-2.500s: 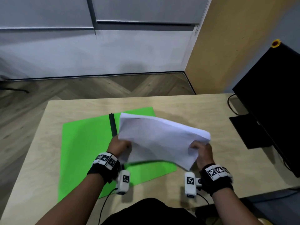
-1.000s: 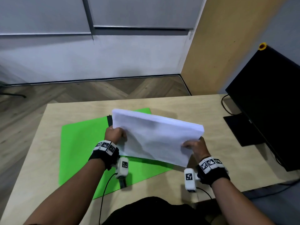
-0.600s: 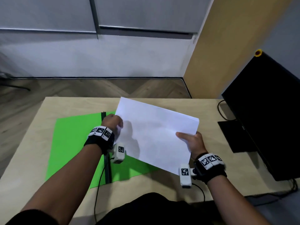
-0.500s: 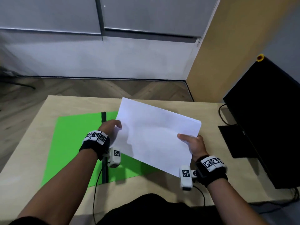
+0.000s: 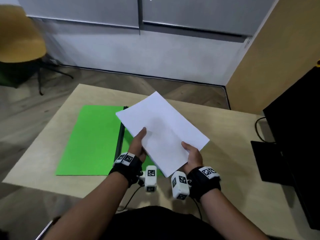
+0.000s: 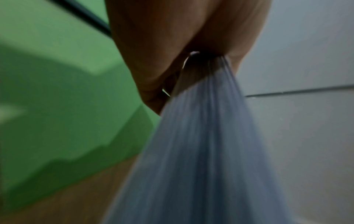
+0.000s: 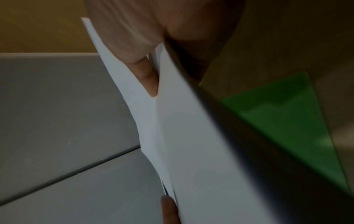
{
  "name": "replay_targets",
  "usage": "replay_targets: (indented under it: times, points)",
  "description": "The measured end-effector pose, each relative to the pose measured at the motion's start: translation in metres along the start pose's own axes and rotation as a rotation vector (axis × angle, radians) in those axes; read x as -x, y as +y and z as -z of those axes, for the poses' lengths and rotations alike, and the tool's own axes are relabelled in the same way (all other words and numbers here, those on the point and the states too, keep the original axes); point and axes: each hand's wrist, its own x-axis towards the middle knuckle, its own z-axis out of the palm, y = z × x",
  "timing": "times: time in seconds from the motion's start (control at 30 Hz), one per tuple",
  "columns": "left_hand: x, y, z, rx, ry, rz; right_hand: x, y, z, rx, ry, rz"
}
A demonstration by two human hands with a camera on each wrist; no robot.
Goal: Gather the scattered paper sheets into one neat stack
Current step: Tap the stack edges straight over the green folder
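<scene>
A stack of white paper sheets is held in the air above the wooden table, long side pointing away from me. My left hand grips its near left edge with the thumb on top. My right hand grips the near right edge, thumb on top too. In the left wrist view the paper stack fans out from between the fingers. In the right wrist view the paper stack is pinched in my right hand, and one sheet bows away from the others.
A green mat with a black strip along it lies on the table under and left of the papers. A black monitor stands on the right with its cable. A yellow chair stands far left on the floor.
The stack has been turned from lying crosswise to pointing away from me. Both hands have shifted to its near end and come closer together.
</scene>
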Motion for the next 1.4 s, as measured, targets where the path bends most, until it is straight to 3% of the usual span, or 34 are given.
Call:
replay_targets:
  times: [0.23,0.4,0.63,0.8,1.0,1.07,1.2,1.4]
  points:
    - [-0.005,-0.003,0.002,0.025,-0.027,0.108,-0.005,0.019,-0.003,-0.023,0.031,0.021]
    - [-0.039,0.005,0.023,-0.262,0.174,0.125,-0.017,0.041,-0.008,-0.067,0.133,0.048]
    - [-0.093,0.030,0.065,-0.612,0.195,0.077,-0.016,0.069,-0.024,-0.048,0.007,0.043]
    - [-0.111,0.041,0.087,-0.952,0.123,0.205,-0.022,0.100,-0.047,-0.002,0.173,0.087]
    - [-0.121,0.045,0.096,-0.877,0.144,0.190,-0.033,0.136,-0.054,-0.003,0.329,0.007]
    - [-0.117,0.045,0.099,-0.982,0.142,0.171,-0.037,0.145,-0.056,-0.013,0.365,-0.008]
    - [-0.100,0.038,0.110,-1.223,0.120,0.089,-0.039,0.157,-0.063,-0.050,0.377,-0.001]
    - [-0.096,0.023,0.126,-1.260,0.191,0.004,-0.040,0.168,-0.054,-0.028,0.338,-0.085]
